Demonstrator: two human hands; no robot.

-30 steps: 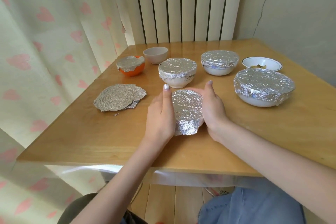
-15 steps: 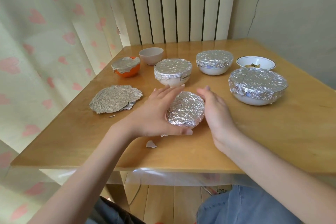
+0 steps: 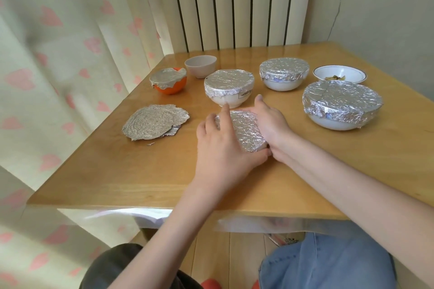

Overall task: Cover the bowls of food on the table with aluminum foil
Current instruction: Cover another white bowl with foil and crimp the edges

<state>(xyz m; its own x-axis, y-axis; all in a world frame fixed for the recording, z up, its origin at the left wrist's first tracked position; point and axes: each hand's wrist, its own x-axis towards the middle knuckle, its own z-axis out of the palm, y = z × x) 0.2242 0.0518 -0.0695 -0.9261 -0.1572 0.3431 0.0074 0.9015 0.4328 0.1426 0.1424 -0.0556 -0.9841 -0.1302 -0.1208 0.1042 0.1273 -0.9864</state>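
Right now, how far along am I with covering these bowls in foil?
Done: four bowls wear foil, the orange bowl, the middle white bowl, the back white bowl and the large bowl. In hand: your left hand and right hand wrap foil round the nearest bowl. Left: the pink bowl and the rimmed dish, using the spare foil.

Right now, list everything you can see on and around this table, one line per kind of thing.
foil-covered bowls: five; four white, one orange at far left; one under the hands.
uncovered bowls: two; pinkish bowl at back, white dish with food at far right.
loose foil sheets: silver stack, left of the hands.
table: one, light wood.
curtain: cream with pink hearts, left.
left hand, right hand: both curled around the nearest foil-covered bowl.
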